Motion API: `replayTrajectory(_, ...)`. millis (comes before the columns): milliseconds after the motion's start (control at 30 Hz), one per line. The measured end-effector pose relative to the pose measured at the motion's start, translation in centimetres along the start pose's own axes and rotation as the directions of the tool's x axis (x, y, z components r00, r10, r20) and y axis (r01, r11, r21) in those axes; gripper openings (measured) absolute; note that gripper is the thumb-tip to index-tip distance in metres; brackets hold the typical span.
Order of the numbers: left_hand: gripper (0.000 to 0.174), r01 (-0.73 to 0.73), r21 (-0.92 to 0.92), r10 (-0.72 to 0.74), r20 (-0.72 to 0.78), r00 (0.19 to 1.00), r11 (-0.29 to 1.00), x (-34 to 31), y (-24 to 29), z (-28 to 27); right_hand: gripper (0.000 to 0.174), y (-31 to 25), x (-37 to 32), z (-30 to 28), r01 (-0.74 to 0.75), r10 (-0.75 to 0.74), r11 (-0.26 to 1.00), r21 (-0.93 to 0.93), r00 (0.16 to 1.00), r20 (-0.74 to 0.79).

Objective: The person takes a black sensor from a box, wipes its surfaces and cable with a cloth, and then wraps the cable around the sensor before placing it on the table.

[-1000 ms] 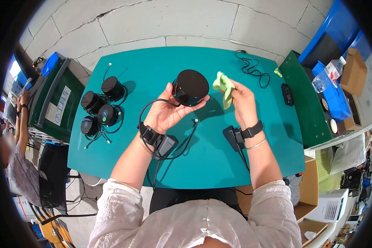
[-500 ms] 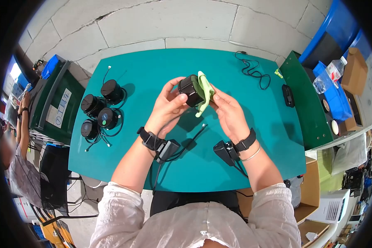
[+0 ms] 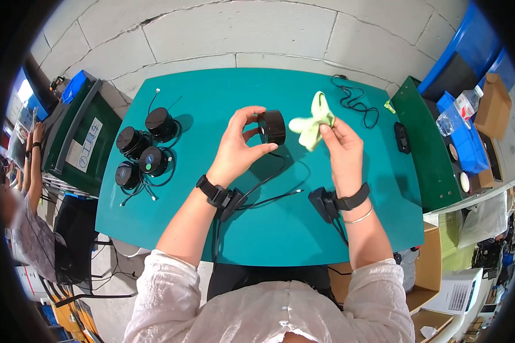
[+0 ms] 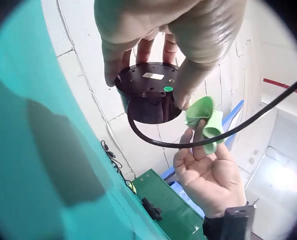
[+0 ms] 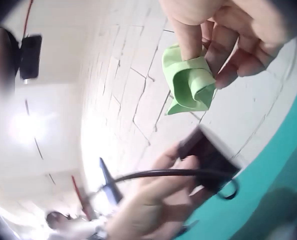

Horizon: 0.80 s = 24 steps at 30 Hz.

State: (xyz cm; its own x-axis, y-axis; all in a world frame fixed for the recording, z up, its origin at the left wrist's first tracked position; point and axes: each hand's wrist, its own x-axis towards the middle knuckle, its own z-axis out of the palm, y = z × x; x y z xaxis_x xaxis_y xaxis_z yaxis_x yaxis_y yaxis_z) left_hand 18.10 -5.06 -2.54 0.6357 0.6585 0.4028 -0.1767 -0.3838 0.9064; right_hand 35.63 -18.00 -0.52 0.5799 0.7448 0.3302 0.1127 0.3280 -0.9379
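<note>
My left hand [image 3: 237, 143] holds a black cylindrical device [image 3: 273, 127] by its rim, above the table. The device is tipped on its side in the head view. Its flat base [image 4: 147, 80], with a small white label, a green round sticker and screw holes, shows in the left wrist view. A black cable [image 4: 161, 144] loops from the device and ends in a small connector over the table. To the right, my right hand [image 3: 345, 148] pinches a crumpled light green cloth [image 3: 313, 122] between thumb and fingers. The cloth is apart from the device.
Several similar black devices [image 3: 161, 124] with cables stand on the left of the green table [image 3: 257, 240]. A coiled black cable [image 3: 357, 103] and a small black object [image 3: 402, 138] lie on the right. Green cabinets [image 3: 84, 150] flank the table, with another person [image 3: 34, 223] far left.
The cloth went onto the device's top face as the hands came together, then my right hand drew it away to the right. My left hand has turned the device onto its side.
</note>
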Motion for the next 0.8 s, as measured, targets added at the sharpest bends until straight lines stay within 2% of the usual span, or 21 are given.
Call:
replayTrajectory(33, 0.071, 0.0, -0.002, 0.0, 0.005, 1.0, 1.0, -0.1, 0.1, 0.2, 0.023, -0.2, -0.1, -0.1, -0.001, 0.001, 1.0, -0.001, 1.0, -0.005)
replayTrajectory(67, 0.071, 0.007, -0.009, -0.007, -0.018, 1.0, 1.0, -0.1, 0.4, 0.4, 0.025, -0.6, 0.0, -0.1, 0.36, -0.332, 0.846, -0.394, 0.933, 0.139)
replayTrajectory(100, 0.071, 0.017, -0.017, -0.018, -0.039, 0.999, 1.0, -0.2, 0.7, 0.6, 0.028, -1.0, -0.2, 0.1, 0.634, -0.526, 0.434, -0.64, 0.756, 0.391)
replayTrajectory(133, 0.071, 0.023, -0.017, -0.023, -0.034, 0.999, 1.0, -0.3, 1.0, 0.7, 0.036, -1.4, -0.9, 1.0, 0.664, -0.476, 0.477, -0.576, 0.746, 0.465)
replayTrajectory(200, 0.075, 0.082, 0.06, -0.082, 0.0, 0.997, 0.995, -0.4, 1.3, 0.8, 0.037, -0.4, -1.6, 2.4, 0.675, -0.491, 0.479, -0.562, 0.736, 0.466)
replayTrajectory(233, 0.078, 0.022, 0.093, -0.025, 0.025, 0.999, 0.995, -0.4, 1.2, 0.8, 0.037, -0.2, -1.6, 2.6, 0.668, -0.489, 0.484, -0.566, 0.742, 0.458)
replayTrajectory(267, 0.078, 0.026, 0.095, -0.029, 0.032, 0.999, 0.995, -0.5, 1.2, 1.0, 0.032, 0.0, -1.4, 2.7, 0.649, -0.515, 0.463, -0.603, 0.751, 0.413)
replayTrajectory(333, 0.079, -0.071, 0.1, 0.057, 0.134, 0.989, 0.992, -0.9, 1.3, 1.5, 0.027, 0.0, -1.3, 2.5, 0.626, -0.54, 0.444, -0.641, 0.758, 0.366)
replayTrajectory(367, 0.087, -0.014, -0.02, 0.018, 0.216, 0.976, 1.0, -0.9, 1.6, 1.7, 0.023, -0.2, -1.4, 2.1, 0.485, -0.38, 0.553, -0.678, 0.871, 0.313)
replayTrajectory(400, 0.087, -0.013, -0.019, 0.017, 0.218, 0.976, 1.0, -1.1, 1.6, 1.7, 0.021, -0.4, -1.4, 1.7, 0.324, -0.203, 0.632, -0.704, 0.946, 0.253)
replayTrajectory(433, 0.089, 0.013, -0.087, 0.011, 0.265, 0.964, 0.996, -1.1, 1.7, 1.7, 0.024, 0.1, -1.1, 1.3, 0.243, -0.159, 0.732, -0.636, 0.969, 0.187)
replayTrajectory(467, 0.091, 0.037, -0.153, 0.013, 0.312, 0.95, 0.988, -1.0, 1.8, 1.6, 0.024, 0.3, -0.7, 0.9, 0.247, -0.169, 0.731, -0.636, 0.969, 0.182)
replayTrajectory(500, 0.094, 0.037, -0.196, 0.032, 0.339, 0.94, 0.98, -0.9, 1.8, 1.3, 0.024, 0.5, -0.3, 0.6, 0.102, -0.025, 0.853, -0.511, 0.988, 0.155)
replayTrajectory(533, 0.094, 0.031, -0.195, 0.038, 0.341, 0.939, 0.98, -0.7, 1.7, 1.2, 0.023, 1.1, 0.0, 0.2, -0.061, 0.126, 0.928, -0.368, 0.98, 0.153)
replayTrajectory(567, 0.094, 0.058, -0.249, 0.027, 0.324, 0.946, 0.967, -0.7, 1.6, 1.1, 0.026, 3.4, 0.5, -0.2, -0.137, 0.174, 0.963, -0.231, 0.973, 0.15)
replayTrajectory(600, 0.094, 0.088, -0.303, 0.01, 0.308, 0.951, 0.949, -0.9, 1.5, 1.1, 0.026, 3.3, 0.4, -0.1, -0.14, 0.177, 0.963, -0.231, 0.973, 0.148)
replayTrajectory(667, 0.092, 0.05, -0.276, 0.03, 0.279, 0.96, 0.96, -0.7, 1.3, 1.2, 0.03, 3.3, 0.0, 0.7, -0.404, 0.383, 0.91, 0.09, 0.904, 0.191)
replayTrajectory(733, 0.09, 0.006, -0.245, 0.058, 0.25, 0.966, 0.97, -0.6, 1.6, 1.0, 0.034, 2.2, -0.9, 1.6, -0.44, 0.422, 0.892, 0.101, 0.893, 0.158)
replayTrajectory(800, 0.085, -0.159, -0.024, 0.161, 0.13, 0.978, 0.987, -0.4, 2.2, 0.7, 0.033, 2.1, -0.9, 1.3, -0.499, 0.439, 0.864, 0.072, 0.815, 0.377)
